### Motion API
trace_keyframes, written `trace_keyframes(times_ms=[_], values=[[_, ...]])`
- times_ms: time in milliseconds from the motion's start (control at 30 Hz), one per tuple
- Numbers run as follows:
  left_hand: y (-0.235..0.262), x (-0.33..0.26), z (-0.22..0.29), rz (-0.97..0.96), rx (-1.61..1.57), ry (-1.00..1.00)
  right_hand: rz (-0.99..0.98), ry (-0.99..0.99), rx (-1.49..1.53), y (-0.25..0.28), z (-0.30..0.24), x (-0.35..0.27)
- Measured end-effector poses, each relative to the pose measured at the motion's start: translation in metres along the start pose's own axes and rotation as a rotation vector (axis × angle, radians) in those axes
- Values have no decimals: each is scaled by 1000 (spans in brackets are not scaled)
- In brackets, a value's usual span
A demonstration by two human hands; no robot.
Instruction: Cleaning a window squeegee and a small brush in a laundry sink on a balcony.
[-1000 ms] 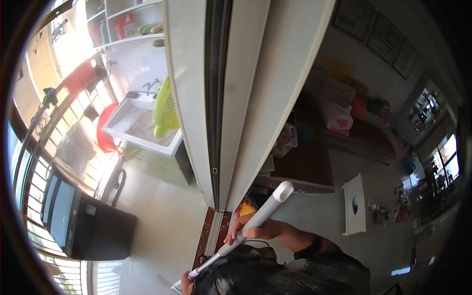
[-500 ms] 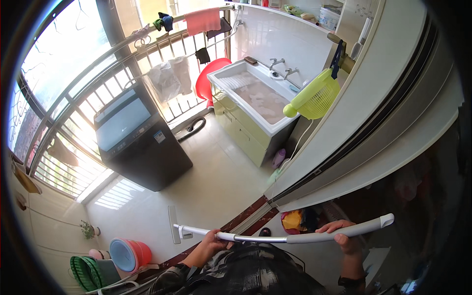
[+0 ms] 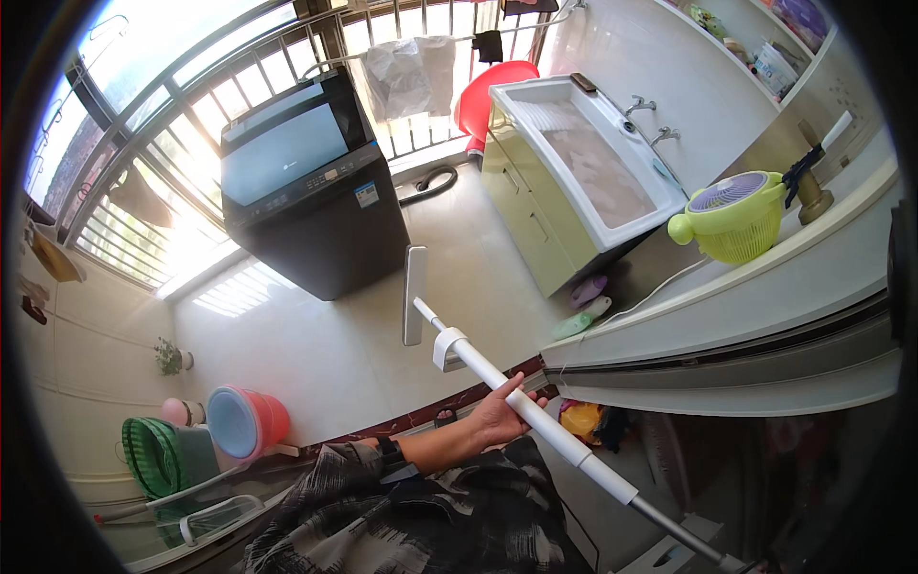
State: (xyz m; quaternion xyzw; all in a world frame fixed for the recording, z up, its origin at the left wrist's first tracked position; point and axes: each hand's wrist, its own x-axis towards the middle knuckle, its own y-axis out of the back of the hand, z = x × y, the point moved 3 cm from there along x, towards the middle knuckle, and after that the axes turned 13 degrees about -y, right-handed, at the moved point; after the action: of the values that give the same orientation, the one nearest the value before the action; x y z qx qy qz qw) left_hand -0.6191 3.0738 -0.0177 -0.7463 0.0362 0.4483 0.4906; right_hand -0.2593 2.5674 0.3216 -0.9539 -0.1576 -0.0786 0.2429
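My left hand [image 3: 499,413] is closed round the white pole of a flat mop [image 3: 564,442], with the thumb over the top and the other fingers partly hidden beneath. The pole slants from the lower right up to its narrow rectangular head [image 3: 414,297], which appears over the tiled floor beyond the doorway. A white clip-like collar [image 3: 449,346] sits on the pole between head and hand. Toward the lower right the pole becomes a thinner metal tube [image 3: 674,528] that runs into the dark rim. My right hand does not show.
A dark washing machine [image 3: 316,206] stands by the balcony railing. To its right is a sink cabinet [image 3: 535,206] with cloudy water in the basin. A green fan [image 3: 732,225] sits on the right ledge. Buckets [image 3: 251,421] and a green basket [image 3: 153,457] stand lower left. A door threshold [image 3: 382,426] crosses in front.
The mop has swung from nearly level to a steep slant, its head moving right and up. Metal tube now shows lower down. My right hand has left the view, and the view has shifted.
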Motion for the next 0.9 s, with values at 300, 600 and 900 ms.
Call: trace_keyframes(times_ms=[300, 600, 900], values=[[-68, 55, -32, -12, 271, 128, 630, -280, -271, 97, 156, -85], [-193, 78, 60, -338, 508, -23, 466, -302, -444, 245, 303, -126], [-224, 182, 147, -81, 470, -199, 1097, -673, -732, 145, 343, -111]])
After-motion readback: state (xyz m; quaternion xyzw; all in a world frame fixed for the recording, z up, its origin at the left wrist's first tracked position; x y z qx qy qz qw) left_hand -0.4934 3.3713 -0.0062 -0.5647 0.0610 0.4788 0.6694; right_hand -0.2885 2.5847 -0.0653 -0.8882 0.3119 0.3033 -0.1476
